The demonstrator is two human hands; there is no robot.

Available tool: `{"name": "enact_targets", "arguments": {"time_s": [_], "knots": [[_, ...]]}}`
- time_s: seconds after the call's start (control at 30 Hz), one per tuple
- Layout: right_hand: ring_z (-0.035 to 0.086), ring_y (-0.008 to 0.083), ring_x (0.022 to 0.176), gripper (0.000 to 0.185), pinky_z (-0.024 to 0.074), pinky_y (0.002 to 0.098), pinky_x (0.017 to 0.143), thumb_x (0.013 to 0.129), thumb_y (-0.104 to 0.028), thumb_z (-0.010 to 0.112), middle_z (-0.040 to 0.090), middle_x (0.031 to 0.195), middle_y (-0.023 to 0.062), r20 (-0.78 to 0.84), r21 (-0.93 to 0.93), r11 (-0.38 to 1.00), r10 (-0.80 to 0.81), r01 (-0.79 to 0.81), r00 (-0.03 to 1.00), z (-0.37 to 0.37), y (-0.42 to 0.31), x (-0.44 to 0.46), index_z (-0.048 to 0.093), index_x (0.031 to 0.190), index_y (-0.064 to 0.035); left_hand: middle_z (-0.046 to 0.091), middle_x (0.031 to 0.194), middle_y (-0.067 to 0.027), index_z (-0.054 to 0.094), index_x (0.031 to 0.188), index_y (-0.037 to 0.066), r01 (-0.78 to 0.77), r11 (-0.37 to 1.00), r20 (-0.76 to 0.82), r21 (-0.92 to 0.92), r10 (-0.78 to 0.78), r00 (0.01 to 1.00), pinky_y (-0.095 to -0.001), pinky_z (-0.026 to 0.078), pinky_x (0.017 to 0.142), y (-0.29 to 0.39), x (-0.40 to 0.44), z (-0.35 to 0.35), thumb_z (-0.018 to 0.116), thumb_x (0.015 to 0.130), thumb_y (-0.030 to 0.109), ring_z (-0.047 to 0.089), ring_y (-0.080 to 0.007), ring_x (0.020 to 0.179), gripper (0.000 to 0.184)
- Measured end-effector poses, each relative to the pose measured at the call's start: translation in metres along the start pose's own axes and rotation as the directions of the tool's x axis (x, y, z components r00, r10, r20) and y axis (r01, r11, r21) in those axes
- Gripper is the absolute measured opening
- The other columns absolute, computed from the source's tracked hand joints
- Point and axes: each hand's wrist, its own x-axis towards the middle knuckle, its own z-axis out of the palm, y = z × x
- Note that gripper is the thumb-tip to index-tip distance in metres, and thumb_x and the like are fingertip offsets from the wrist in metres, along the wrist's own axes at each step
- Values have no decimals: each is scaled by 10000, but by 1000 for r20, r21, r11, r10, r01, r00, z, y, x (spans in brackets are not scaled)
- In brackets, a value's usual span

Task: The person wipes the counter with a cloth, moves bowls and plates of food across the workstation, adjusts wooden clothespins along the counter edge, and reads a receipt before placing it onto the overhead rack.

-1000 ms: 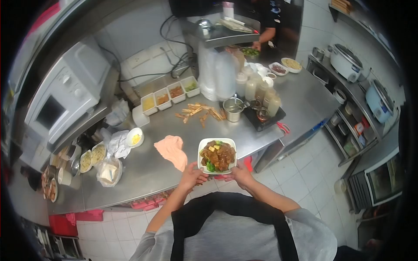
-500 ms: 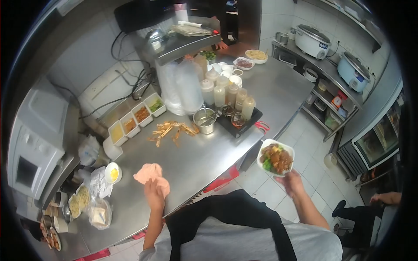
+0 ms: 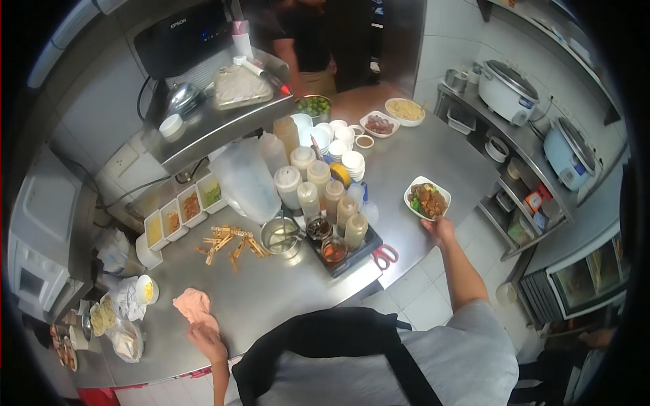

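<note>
My right hand [image 3: 441,231] grips the near rim of a white square bowl [image 3: 410,202] of brown meat chunks and green vegetables. The bowl is above the right part of the steel counter; whether it touches the surface I cannot tell. On the counter's front left, my left hand [image 3: 207,342] has its fingers on a crumpled pink cloth [image 3: 194,306]. Between the two hands lie several wooden clothespins [image 3: 230,245], a metal pot [image 3: 282,243] and red-handled scissors [image 3: 385,257] beside a black tray with sauce jars and squeeze bottles [image 3: 356,230].
White containers of toppings [image 3: 191,208] line the wall side. At the far end are a plate of noodles [image 3: 405,111], a bowl of sliced meat [image 3: 379,124] and limes [image 3: 314,105]. A person [image 3: 305,47] stands behind the counter. Rice cookers [image 3: 508,95] sit on the right shelf.
My right hand has carried the bowl forward, from over the floor to over the counter's right part. My left hand stays at the pink cloth. The camera view has shifted, and the person behind shows more.
</note>
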Motion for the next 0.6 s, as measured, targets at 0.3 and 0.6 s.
{"name": "enact_targets", "arguments": {"time_s": [0.3, 0.6], "knots": [[622, 233, 751, 221, 558, 326, 756, 886, 21, 386, 579, 992, 176, -42, -216, 930, -314, 298, 948, 38, -22, 183, 495, 1072, 70, 360, 1281, -219, 453, 1212, 7, 120, 981, 27, 151, -125, 992, -438, 293, 1024, 51, -48, 6, 569, 770, 55, 342, -381, 1207, 459], [640, 229, 872, 212, 527, 323, 831, 931, -62, 503, 613, 1018, 178, 252, 408, 660, -746, 631, 617, 217, -210, 36, 512, 1108, 55, 442, 1282, -223, 532, 1215, 65, -41, 971, 143, 237, 7, 990, -457, 335, 989, 51, -34, 15, 628, 729, 107, 421, -392, 1175, 498]]}}
